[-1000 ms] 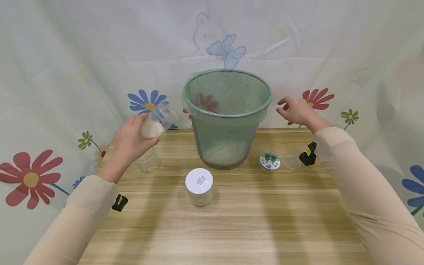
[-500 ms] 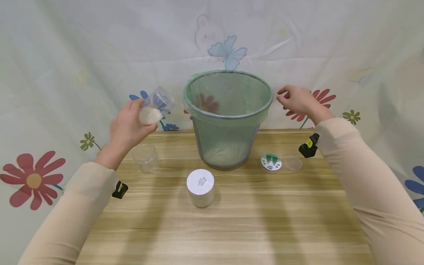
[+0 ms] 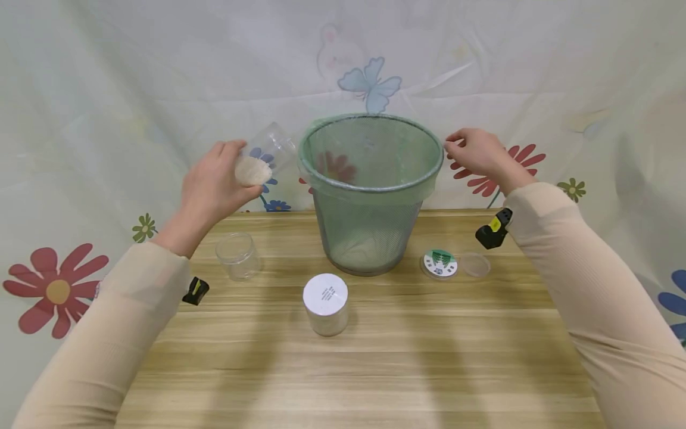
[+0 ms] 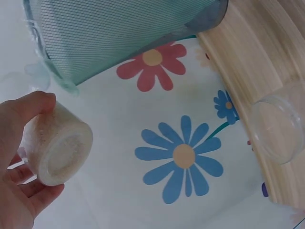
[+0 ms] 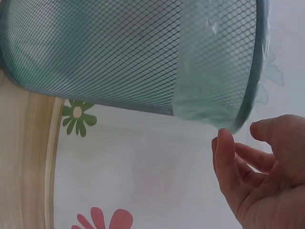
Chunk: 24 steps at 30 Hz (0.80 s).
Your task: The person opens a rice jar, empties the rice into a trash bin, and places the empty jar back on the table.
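My left hand [image 3: 210, 186] grips a clear jar [image 3: 275, 145] with white grains [image 3: 253, 171] gathered at its bottom. The jar is tilted, its mouth towards the left side of a mesh trash can [image 3: 370, 229] lined with a green bag. From the left wrist view, the base of the jar [image 4: 66, 150] faces the camera, with thumb and fingers around its side. My right hand [image 3: 477, 152] is at the can's right rim, loosely bent. In the right wrist view, thumb and fingers of that hand [image 5: 267, 171] lie apart, close to the bagged rim [image 5: 248, 107]; contact is unclear.
A clear jar [image 3: 237, 256] without a lid stands at the left of the wooden table [image 3: 375, 369]. A white-lidded container [image 3: 326, 304] is in front of the can. Right of the can lie a green-and-white printed lid [image 3: 440, 263] and a clear disc [image 3: 475, 264].
My left hand has raised the tilted jar and brought it rightwards, closer to the can. The right hand has risen and drawn nearer to the can's rim.
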### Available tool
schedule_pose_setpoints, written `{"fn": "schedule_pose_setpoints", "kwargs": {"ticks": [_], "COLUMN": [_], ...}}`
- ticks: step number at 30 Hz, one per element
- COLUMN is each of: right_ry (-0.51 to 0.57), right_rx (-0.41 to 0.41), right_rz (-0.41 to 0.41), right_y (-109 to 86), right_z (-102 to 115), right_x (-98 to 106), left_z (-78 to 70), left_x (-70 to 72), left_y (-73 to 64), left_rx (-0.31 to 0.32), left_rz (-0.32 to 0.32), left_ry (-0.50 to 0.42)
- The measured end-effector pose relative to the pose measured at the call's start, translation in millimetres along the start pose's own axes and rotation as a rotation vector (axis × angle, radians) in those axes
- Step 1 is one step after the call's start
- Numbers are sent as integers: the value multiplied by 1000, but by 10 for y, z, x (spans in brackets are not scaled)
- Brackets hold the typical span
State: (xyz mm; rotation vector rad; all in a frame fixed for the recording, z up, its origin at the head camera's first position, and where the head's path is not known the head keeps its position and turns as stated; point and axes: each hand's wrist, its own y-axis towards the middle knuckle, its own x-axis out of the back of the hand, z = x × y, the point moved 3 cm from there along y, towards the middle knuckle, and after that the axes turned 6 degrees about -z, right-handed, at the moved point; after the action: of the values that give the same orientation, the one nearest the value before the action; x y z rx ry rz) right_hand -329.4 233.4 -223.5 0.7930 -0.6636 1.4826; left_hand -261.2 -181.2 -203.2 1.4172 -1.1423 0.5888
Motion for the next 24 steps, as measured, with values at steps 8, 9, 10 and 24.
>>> {"fn": "schedule_pose_setpoints", "kwargs": {"ticks": [8, 9, 10, 24], "right_ry": [111, 124, 139, 326], "right_rx": [-53, -62, -69, -207], "right_rz": [11, 12, 13, -9], "right_y": [0, 3, 6, 8], "right_z": [88, 92, 96, 192], "right_x": [-39, -43, -47, -92], "left_z": [-155, -176, -193, -395], "left_x": [67, 71, 75, 196], "left_y": [129, 141, 153, 316], "left_rx": [-9, -11, -14, -53], "left_rz": [111, 122, 134, 218], "left_ry": [42, 46, 48, 83]}}
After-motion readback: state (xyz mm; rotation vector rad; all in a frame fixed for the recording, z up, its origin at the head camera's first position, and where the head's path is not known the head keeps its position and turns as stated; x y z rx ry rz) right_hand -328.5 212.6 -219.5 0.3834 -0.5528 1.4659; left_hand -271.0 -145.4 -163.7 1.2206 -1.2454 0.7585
